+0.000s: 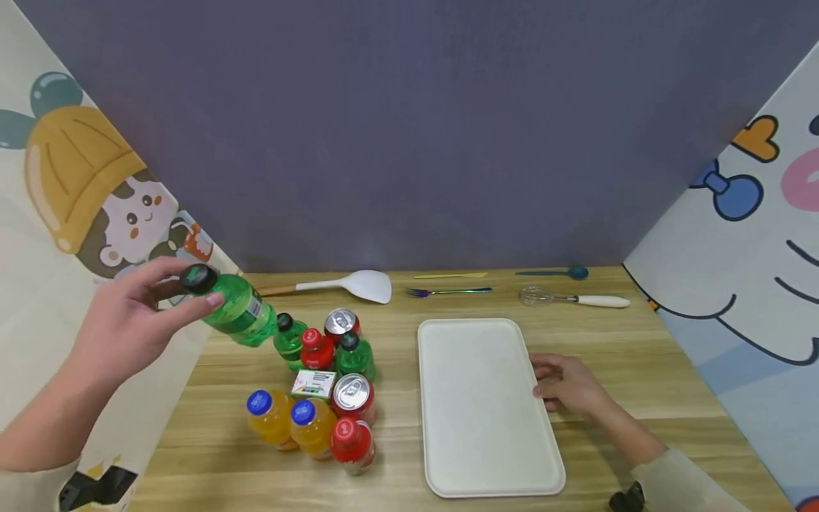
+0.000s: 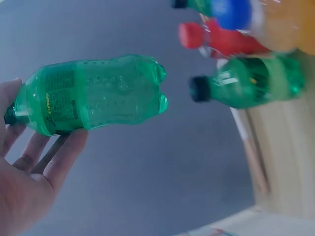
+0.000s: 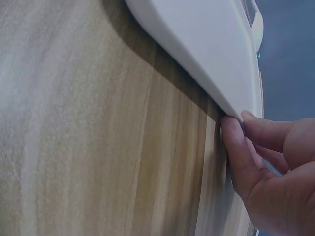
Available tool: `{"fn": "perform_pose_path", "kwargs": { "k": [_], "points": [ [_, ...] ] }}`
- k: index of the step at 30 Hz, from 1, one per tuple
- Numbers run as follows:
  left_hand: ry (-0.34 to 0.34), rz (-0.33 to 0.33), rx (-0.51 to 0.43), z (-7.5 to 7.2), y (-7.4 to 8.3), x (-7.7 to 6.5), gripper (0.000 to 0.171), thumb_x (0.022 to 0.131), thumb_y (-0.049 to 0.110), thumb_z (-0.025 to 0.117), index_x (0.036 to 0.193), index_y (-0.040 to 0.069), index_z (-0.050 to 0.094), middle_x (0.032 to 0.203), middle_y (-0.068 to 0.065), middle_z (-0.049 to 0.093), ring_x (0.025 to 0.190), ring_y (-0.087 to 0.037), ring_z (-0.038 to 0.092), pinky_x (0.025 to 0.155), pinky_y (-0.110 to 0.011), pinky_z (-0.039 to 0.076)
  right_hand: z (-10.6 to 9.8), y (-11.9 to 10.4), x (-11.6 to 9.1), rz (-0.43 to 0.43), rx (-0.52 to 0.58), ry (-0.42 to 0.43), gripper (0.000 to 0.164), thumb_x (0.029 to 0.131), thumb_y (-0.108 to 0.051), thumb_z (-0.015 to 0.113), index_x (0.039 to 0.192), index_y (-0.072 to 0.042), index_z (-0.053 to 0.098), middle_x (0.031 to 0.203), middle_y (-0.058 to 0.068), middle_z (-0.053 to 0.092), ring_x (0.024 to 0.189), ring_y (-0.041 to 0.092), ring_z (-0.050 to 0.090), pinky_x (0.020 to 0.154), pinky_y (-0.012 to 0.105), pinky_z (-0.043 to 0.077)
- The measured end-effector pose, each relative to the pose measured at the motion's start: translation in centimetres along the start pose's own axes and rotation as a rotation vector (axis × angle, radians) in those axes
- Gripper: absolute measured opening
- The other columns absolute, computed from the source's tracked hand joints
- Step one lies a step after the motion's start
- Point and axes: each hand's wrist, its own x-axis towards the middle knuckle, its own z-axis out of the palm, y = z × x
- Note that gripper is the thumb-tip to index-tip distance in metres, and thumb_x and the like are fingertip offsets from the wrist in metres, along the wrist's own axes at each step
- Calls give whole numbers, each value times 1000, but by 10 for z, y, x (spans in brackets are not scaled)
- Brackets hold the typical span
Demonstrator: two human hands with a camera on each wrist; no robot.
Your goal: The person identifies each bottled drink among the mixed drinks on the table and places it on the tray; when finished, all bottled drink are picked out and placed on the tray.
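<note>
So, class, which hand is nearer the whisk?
Right. In the head view, the right hand is below the whisk; the left hand, holding a green bottle, is far left of it.

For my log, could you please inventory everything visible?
Black-capped plastic bottles: 3, green, left
Red-capped plastic bottles: 2, red, left
Blue-capped plastic bottles: 2, orange, left
Metal cans: 2, red, left
Small box: 1, white, left
Rectangular tray: 1, white, centre
Broad spatula: 1, white, rear
Slim utensil: 1, yellow, rear
Metallic fork: 1, multicoloured, rear
Spoon: 1, teal, rear
Wire whisk: 1, cream-handled, rear
Wooden table: 1, tan, below
Backdrop: 1, grey, behind
Cartoon panels: 2, multicoloured, sides
Sleeves: 2, cream with black attachments, forearms
Left grip: 1, bare, around green bottle
Right grip: 1, bare, on tray
</note>
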Motion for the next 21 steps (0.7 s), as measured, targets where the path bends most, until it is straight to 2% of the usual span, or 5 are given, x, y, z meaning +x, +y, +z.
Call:
{"fn": "perform_pose_path", "kwargs": {
  "k": [4, 8, 14, 19, 21],
  "points": [
    [-64, -5, 7, 7, 21, 16, 32, 89, 16, 82, 118, 14, 69, 107, 18, 65, 94, 17, 63, 67, -10, 52, 0, -1, 0, 2, 2, 0, 65, 87, 4, 74, 147, 8, 47, 119, 24, 63, 89, 25, 70, 66, 40, 64],
    [-158, 29, 3, 23, 39, 31, 31, 93, 22, 78, 121, 14, 68, 110, 6, 64, 98, 7, 66, 69, -15, 55, 0, -2, 0, 6, 6, 4, 65, 87, 4, 74, 147, 7, 48, 119, 24, 63, 89, 24, 70, 66, 40, 64],
    [-289, 38, -67, 60, 61, 50, 31, 97, 31, 74, 122, 16, 65, 115, -3, 65, 112, -27, 69, 82, -25, 59, -1, -1, -1, -10, 33, 0, 64, 88, 5, 73, 147, 9, 46, 119, 26, 62, 87, 24, 71, 66, 40, 64],
    [-385, 87, -109, 96, 66, 67, 31, 97, 32, 73, 121, 15, 63, 116, -5, 65, 111, -28, 69, 92, -44, 59, -1, 1, -1, -26, 53, -5, 65, 88, 5, 73, 147, 10, 45, 118, 26, 62, 84, 25, 71, 65, 40, 64],
    [-423, 105, -118, 110, 67, 74, 31, 97, 31, 73, 121, 15, 62, 117, -5, 66, 109, -28, 70, 91, -46, 60, 0, 2, -1, -22, 52, -1, 65, 88, 6, 73, 147, 10, 46, 118, 26, 62, 84, 24, 71, 65, 40, 64]
  ]
}}
